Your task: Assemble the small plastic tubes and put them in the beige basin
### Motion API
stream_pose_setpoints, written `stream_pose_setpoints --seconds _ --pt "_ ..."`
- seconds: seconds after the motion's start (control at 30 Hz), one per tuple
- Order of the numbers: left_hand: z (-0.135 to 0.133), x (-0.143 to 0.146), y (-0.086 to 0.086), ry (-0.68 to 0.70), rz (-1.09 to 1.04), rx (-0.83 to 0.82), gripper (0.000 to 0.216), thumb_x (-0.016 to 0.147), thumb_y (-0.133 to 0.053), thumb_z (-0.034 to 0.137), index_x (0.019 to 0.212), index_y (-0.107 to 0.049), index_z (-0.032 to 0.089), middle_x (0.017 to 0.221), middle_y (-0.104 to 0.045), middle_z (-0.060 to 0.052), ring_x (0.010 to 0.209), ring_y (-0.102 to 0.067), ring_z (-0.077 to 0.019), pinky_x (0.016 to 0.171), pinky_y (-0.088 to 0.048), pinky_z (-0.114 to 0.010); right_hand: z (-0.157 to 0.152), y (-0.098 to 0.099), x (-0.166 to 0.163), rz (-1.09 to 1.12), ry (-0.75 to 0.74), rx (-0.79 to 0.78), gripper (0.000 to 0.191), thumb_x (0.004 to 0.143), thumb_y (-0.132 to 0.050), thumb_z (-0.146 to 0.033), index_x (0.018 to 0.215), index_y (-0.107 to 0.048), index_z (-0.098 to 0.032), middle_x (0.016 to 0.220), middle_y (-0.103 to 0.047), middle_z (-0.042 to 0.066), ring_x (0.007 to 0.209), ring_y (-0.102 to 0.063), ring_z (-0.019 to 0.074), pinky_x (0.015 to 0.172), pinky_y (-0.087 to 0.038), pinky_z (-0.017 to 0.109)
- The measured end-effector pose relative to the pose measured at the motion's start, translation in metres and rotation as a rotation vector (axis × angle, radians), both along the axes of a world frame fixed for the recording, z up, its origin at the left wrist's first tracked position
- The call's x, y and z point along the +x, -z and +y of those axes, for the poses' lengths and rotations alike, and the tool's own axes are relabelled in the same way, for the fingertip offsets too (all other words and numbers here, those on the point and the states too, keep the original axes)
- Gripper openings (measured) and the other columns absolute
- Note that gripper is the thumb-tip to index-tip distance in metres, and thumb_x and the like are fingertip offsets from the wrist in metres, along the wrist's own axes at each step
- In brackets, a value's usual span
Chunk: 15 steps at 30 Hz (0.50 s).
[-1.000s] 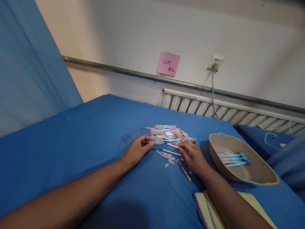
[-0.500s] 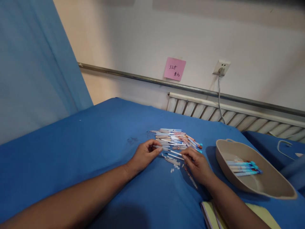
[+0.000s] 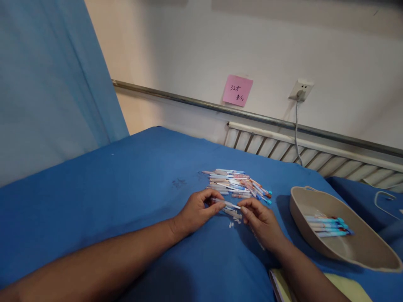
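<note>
My left hand [image 3: 204, 209] pinches a translucent pen barrel [image 3: 218, 201] between thumb and fingers. My right hand [image 3: 260, 216] grips the outer end of a white pen refill [image 3: 233, 206], whose other end meets the barrel in line; how far it sits inside I cannot tell. Just behind both hands lies a pile of pen parts [image 3: 231, 182], with barrels, white refills and some blue or orange ends. Under and in front of the fingers are loose pale barrels [image 3: 233, 214] and several tiny white pieces [image 3: 231, 225]. Another slim piece is partly hidden below my right hand.
On the right stands a beige basket [image 3: 297, 209] holding several pens with turquoise tops [image 3: 330, 226]. A yellow-green notebook [image 3: 343, 285] lies under my right forearm. Blue cloth [image 3: 141, 167] covers the table. A radiator [image 3: 267, 144] and metal rail [image 3: 176, 98] run along the wall.
My hands have come together, bringing the white refill's end to the barrel. Earlier they were apart, with the refill in my right hand. The view has shifted slightly.
</note>
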<state>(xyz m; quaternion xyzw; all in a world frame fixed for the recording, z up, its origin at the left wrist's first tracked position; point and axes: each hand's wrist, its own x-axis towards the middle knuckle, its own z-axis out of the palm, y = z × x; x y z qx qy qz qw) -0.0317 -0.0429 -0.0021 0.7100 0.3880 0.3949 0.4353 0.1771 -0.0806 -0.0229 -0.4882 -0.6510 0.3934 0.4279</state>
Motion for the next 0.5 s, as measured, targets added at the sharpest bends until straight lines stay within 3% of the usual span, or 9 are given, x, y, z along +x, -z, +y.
stream_pose_setpoints --seconds 0.2,0.4,0.5 --pt "-0.002 0.002 0.001 0.019 -0.010 -0.021 0.019 0.076 -0.063 0.029 0.087 -0.064 0.014 0.076 -0.062 -0.001 0.069 -0.054 -0.0130 0.066 -0.043 -0.024 -0.007 0.001 -0.016 0.173 -0.012 -0.009 0.026 0.087 -0.049 -0.039 0.104 -0.052 -0.020 0.068 -0.054 -0.001 0.066 -0.054 0.0146 0.065 -0.045 0.027" --pt "-0.004 0.002 0.001 0.048 0.017 -0.011 0.016 0.076 -0.063 0.027 0.086 -0.064 0.014 0.074 -0.061 0.000 0.067 -0.052 -0.0119 0.065 -0.042 -0.023 -0.008 -0.002 -0.017 0.285 0.018 -0.084 0.029 0.085 -0.053 -0.043 0.104 -0.053 -0.022 0.099 -0.060 0.005 0.081 -0.061 0.0187 0.076 -0.050 0.034" --pt "-0.004 0.002 0.001 0.059 0.029 -0.026 0.017 0.077 -0.062 0.029 0.086 -0.064 0.015 0.075 -0.063 -0.001 0.068 -0.054 -0.0125 0.065 -0.043 -0.024 -0.012 -0.003 -0.020 0.310 -0.021 -0.118 0.029 0.086 -0.052 -0.043 0.106 -0.052 -0.022 0.100 -0.061 0.005 0.086 -0.062 0.0194 0.082 -0.049 0.036"
